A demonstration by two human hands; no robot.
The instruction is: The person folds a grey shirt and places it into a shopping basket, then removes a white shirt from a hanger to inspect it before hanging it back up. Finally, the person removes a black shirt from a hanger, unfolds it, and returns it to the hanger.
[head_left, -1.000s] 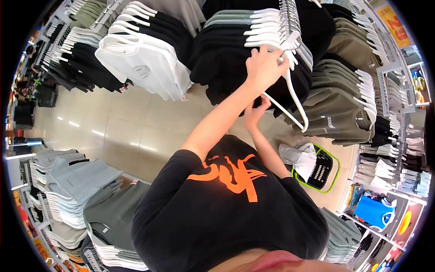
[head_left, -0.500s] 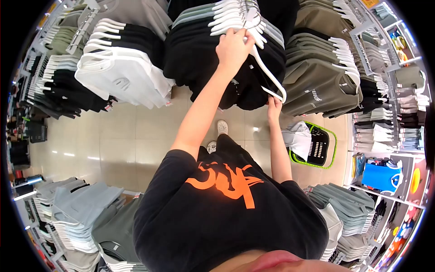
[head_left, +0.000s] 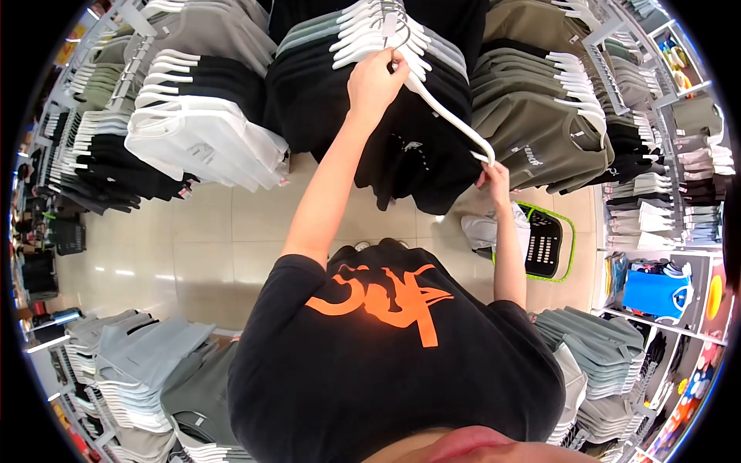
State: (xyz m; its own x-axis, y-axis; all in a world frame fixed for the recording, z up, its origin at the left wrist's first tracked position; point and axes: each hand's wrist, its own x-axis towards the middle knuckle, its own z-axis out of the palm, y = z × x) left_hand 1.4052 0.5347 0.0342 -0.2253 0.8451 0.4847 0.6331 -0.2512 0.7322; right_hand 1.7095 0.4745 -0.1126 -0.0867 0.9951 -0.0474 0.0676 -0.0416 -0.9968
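Note:
A white hanger point(head_left: 453, 122) sticks out at the front of the rack of black shirts. Near its hook, my left hand point(head_left: 374, 86) is closed around the hanger's upper part. A black T-shirt point(head_left: 409, 166) with a small pale print hangs below it. At the hanger's lower right end, my right hand point(head_left: 495, 182) pinches the tip together with what seems to be the shirt's shoulder edge; the exact finger contact is partly hidden. Behind my left hand, several white hangers point(head_left: 356, 48) with black and grey shirts hang close together.
White shirts point(head_left: 202, 143) hang on the left, olive shirts point(head_left: 532, 143) on the right. On the floor to the right stands a black basket with a green rim point(head_left: 572, 251), a pale cloth point(head_left: 482, 230) at its side. More grey clothes point(head_left: 150, 351) hang behind me.
The right end of the hanger has shifted slightly, with my right hand on it. The black shirt now spreads wider on it, its print facing me more fully. My left hand still grips near the hook.

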